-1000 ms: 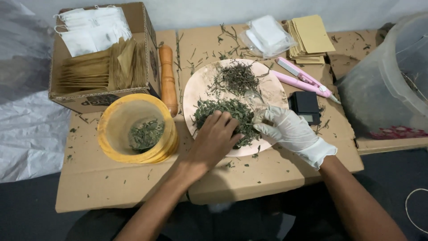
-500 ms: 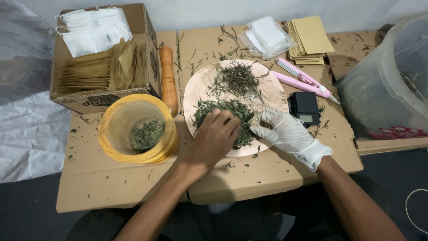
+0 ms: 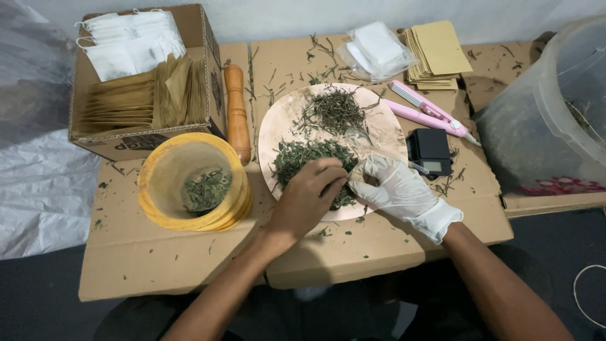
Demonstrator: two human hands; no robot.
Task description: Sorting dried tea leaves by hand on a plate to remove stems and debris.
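Bare left hand (image 3: pixel 307 197) rests on the near pile of dried green leaves (image 3: pixel 302 156) on the round pink plate (image 3: pixel 278 120), fingers curled and pinching leaf bits. Gloved right hand (image 3: pixel 394 188) is just beside it, touching at the fingertips, closed around a small clear bag (image 3: pixel 361 140) held at the plate's near right. Pile of stems (image 3: pixel 332 111) sits on the plate's far half. Yellow mortar (image 3: pixel 192 180) with crushed leaf stands left of the plate; wooden pestle (image 3: pixel 237 112) lies between mortar and plate. Black pocket scale (image 3: pixel 431 150) lies right of the plate.
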